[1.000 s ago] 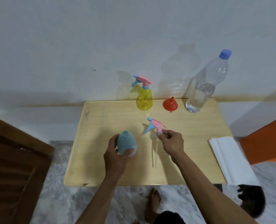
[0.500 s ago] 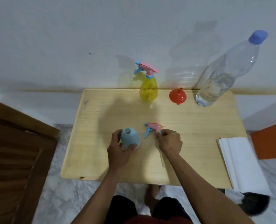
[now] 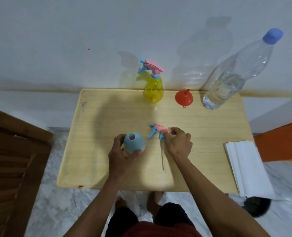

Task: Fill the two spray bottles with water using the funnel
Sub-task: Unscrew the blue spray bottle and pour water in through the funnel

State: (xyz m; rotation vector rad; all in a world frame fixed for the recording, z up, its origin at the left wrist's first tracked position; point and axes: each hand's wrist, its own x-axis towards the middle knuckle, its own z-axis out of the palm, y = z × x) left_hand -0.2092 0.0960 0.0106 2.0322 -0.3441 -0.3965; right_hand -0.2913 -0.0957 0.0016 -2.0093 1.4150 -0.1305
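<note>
Nearest the front edge of the table, the left hand wraps its fingers round the blue bottle, which stands open-mouthed toward the front left, its neck bare. Just beside it, the right hand pinches the pink and blue spray head with curled fingers, low over the wood, and its thin dip tube trails back toward the front edge. To my eye the step is setting that head down, and it would go best laid flat on its side, tube and all, a little to the right so it stays apart from the bottle's mouth and cannot roll off the front. The left hand had better keep the blue bottle upright and steady, since it looks light and likely to tip. Further back, near the far edge, the red funnel sits mouth down with its spout up, between the yellow bottle, whose spray head is on, and the tall water bottle at the far right corner, capped and roughly half full. Reaching for the funnel, the right hand should pass well apart from that tall bottle. Off the right edge lies a stack of white paper.
</note>
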